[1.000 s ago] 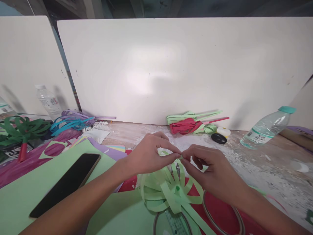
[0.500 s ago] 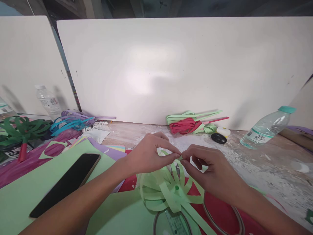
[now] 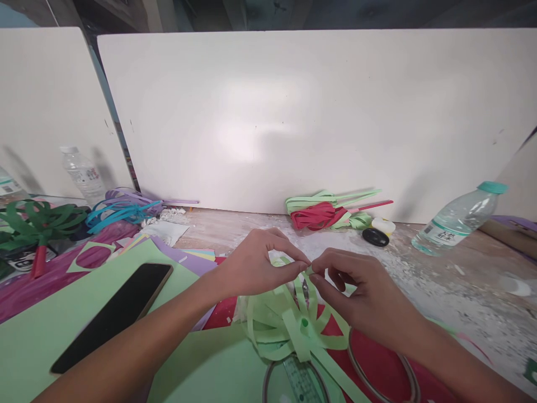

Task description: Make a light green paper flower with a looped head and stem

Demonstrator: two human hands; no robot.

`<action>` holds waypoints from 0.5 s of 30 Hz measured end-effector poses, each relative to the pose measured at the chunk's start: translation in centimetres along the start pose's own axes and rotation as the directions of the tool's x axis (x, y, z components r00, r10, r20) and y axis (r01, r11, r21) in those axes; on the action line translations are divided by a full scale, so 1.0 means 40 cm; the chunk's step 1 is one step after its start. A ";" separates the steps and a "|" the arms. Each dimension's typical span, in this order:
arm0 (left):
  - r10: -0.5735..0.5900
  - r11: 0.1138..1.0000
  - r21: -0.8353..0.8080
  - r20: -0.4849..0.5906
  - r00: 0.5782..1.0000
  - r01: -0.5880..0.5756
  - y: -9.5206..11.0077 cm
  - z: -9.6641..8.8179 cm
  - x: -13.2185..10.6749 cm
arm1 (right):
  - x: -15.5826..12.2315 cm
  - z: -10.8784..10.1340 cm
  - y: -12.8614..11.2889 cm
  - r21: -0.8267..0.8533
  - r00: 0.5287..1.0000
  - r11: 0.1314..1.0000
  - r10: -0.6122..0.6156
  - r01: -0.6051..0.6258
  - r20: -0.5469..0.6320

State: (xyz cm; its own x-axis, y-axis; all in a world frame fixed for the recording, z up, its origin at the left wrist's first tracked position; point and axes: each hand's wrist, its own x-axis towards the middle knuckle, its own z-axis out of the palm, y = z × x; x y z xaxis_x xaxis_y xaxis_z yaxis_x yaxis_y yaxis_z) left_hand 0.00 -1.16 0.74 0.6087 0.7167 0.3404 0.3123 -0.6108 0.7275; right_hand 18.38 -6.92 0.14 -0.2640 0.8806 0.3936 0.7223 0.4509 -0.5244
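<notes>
My left hand (image 3: 264,263) and my right hand (image 3: 356,285) meet fingertip to fingertip over a light green paper-strip flower (image 3: 296,330). Both pinch the tip of one of its green strips between thumb and forefinger; only a sliver of the paper shows there. Looped strips spread out below the fingers around a small green centre. Under the flower are a clear green ruler (image 3: 302,380) and a round metal ring (image 3: 266,386). A second metal ring (image 3: 409,369) lies below my right wrist on red paper (image 3: 381,358).
A black phone (image 3: 115,313) rests on green paper sheets (image 3: 33,347) at left. Green and red paper-strip bundles (image 3: 316,215) lie by the white panel (image 3: 293,112). A water bottle (image 3: 457,218) leans at right; a dark green paper flower (image 3: 39,221) is far left.
The looped strips on the flower's left side have shifted a little to the right. Both hands stay almost in place, still pinching at the same spot.
</notes>
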 end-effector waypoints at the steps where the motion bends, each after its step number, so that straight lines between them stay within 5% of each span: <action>1: 0.000 1.000 0.000 -0.007 1.000 0.000 0.001 0.002 0.000 | 0.000 0.000 0.000 0.005 1.000 1.000 0.003 -0.003 0.002; 15: 0.044 0.996 0.074 -0.073 0.996 -0.039 0.007 0.004 -0.004 | 0.003 0.003 -0.001 0.017 0.999 0.999 0.028 -0.027 -0.041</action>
State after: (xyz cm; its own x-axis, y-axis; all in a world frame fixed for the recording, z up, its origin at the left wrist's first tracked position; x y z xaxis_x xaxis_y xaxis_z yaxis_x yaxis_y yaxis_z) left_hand 0.13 -1.49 0.78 0.5668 0.7117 0.4149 0.3419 -0.6614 0.6676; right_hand 18.26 -6.83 0.12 -0.2168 0.8861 0.4097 0.7181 0.4290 -0.5480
